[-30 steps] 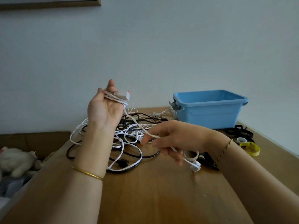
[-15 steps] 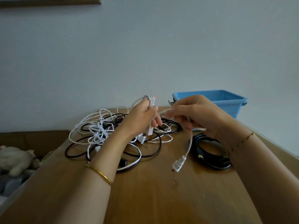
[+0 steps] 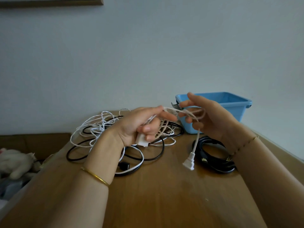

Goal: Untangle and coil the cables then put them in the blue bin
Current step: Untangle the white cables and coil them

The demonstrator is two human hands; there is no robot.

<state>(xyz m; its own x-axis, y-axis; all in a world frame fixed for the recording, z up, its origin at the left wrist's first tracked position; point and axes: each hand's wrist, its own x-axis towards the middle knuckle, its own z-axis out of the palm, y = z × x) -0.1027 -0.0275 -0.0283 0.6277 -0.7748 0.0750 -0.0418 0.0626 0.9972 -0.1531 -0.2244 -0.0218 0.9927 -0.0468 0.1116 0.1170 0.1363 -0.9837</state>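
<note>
Head view: a person's left hand point(image 3: 139, 124) grips a bundle of white cable point(image 3: 185, 111) loops and its end block point(image 3: 141, 141), fingers curled tight. The right hand point(image 3: 212, 117) hooks its curled fingers through the same loops, and the plug point(image 3: 189, 163) dangles toward the wooden table point(image 3: 164, 203). To finish well, the loops likely want keeping even, with the loose tail fed round without twist and the bundle held clear of the tangle point(image 3: 102, 129) behind. A black coil point(image 3: 213, 156) lies on the right; a soft toy point(image 3: 14, 162) sits beyond the left edge. The blue bin point(image 3: 233, 102) stands far right against a pale wall point(image 3: 148, 55), with a frame point(image 3: 49, 1) above.
</note>
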